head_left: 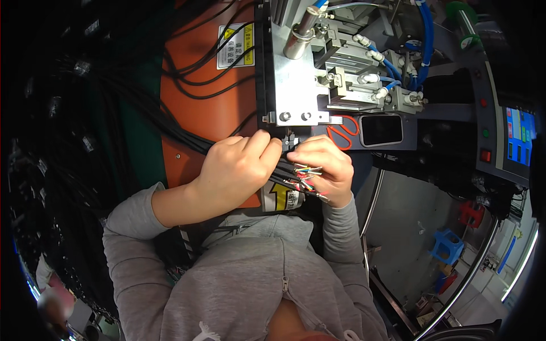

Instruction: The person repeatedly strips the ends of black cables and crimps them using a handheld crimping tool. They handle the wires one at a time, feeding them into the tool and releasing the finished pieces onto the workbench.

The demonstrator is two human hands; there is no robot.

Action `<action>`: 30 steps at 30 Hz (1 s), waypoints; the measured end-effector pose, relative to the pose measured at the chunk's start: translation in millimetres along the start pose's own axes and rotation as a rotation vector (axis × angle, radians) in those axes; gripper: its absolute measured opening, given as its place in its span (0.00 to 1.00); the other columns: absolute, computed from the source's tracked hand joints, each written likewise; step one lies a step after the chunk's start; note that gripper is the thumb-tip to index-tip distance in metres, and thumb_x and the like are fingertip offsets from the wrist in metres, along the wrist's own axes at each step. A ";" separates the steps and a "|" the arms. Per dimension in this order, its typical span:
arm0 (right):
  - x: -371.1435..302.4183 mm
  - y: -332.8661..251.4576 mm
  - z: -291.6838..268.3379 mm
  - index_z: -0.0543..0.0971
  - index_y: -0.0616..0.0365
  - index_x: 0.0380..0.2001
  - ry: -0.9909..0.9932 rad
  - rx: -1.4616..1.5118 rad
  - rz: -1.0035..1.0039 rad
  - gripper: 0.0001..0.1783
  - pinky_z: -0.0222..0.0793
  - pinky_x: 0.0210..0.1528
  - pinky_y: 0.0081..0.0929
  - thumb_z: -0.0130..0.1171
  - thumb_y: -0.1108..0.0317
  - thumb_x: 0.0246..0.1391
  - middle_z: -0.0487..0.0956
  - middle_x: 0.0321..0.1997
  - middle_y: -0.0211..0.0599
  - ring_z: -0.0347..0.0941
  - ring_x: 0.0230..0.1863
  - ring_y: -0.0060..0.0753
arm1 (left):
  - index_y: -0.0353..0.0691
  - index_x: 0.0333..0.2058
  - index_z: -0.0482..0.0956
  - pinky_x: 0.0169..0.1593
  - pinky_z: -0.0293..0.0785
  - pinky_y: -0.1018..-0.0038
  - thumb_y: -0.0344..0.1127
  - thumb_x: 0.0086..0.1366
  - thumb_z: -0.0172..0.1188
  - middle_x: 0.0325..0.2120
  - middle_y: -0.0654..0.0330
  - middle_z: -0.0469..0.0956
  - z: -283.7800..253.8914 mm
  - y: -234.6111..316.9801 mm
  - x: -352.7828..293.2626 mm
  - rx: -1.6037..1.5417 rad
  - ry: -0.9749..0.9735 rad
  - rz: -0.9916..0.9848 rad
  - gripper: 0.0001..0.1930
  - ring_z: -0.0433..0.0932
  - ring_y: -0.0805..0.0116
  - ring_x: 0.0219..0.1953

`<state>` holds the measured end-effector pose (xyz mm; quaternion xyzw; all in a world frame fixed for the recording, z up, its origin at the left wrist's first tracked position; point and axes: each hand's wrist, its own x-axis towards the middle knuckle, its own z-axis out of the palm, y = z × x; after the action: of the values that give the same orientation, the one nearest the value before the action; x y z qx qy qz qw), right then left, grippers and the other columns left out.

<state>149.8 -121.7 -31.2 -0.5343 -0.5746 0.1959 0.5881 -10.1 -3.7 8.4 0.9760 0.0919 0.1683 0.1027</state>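
Note:
My left hand (242,162) is closed around a bundle of black cables (187,139) that comes in from the left. Past its fingers the cables' stripped ends (307,171) fan out, with thin red, yellow, blue and white wires showing. My right hand (329,167) is curled beside these ends, thumb and forefinger close together; what lies between its fingertips is hidden. Both hands are just below a small dark clamp part (290,141) under the front of the metal press fixture (296,91).
Red-handled scissors (343,136) and a phone (381,130) lie right of the fixture. Pneumatic cylinders (355,85) with blue hoses stand behind. A control screen (520,136) is at far right. More black cables cross the orange machine surface (187,176). A blue stool (447,245) stands on the floor.

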 end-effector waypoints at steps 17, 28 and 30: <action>1.0 -23.6 14.4 0.78 0.62 0.28 0.243 0.060 0.018 0.12 0.68 0.35 0.26 0.66 0.81 0.36 0.77 0.28 0.38 0.72 0.31 0.31 | 0.34 0.38 0.80 0.22 0.67 0.77 0.32 0.50 0.65 0.25 0.61 0.77 -2.6 -9.4 5.3 -0.286 0.272 0.245 0.15 0.75 0.71 0.22; 10.2 -27.4 18.3 0.80 0.64 0.29 0.310 0.118 0.024 0.10 0.71 0.38 0.27 0.68 0.79 0.39 0.80 0.32 0.40 0.76 0.35 0.34 | 0.37 0.30 0.76 0.21 0.68 0.77 0.31 0.50 0.63 0.21 0.64 0.71 -6.0 -3.3 8.9 -0.369 0.329 0.126 0.09 0.73 0.71 0.21; 9.5 -26.2 20.2 0.80 0.63 0.27 0.393 0.178 0.100 0.11 0.70 0.36 0.25 0.70 0.79 0.35 0.80 0.30 0.37 0.75 0.33 0.32 | 0.38 0.30 0.75 0.21 0.68 0.75 0.29 0.49 0.63 0.23 0.63 0.71 -4.6 -3.5 10.1 -0.405 0.272 0.082 0.09 0.73 0.70 0.22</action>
<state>124.4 -114.7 -9.1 -0.5359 -0.4022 0.1670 0.7233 -2.9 2.6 15.1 0.9068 0.0295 0.3172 0.2760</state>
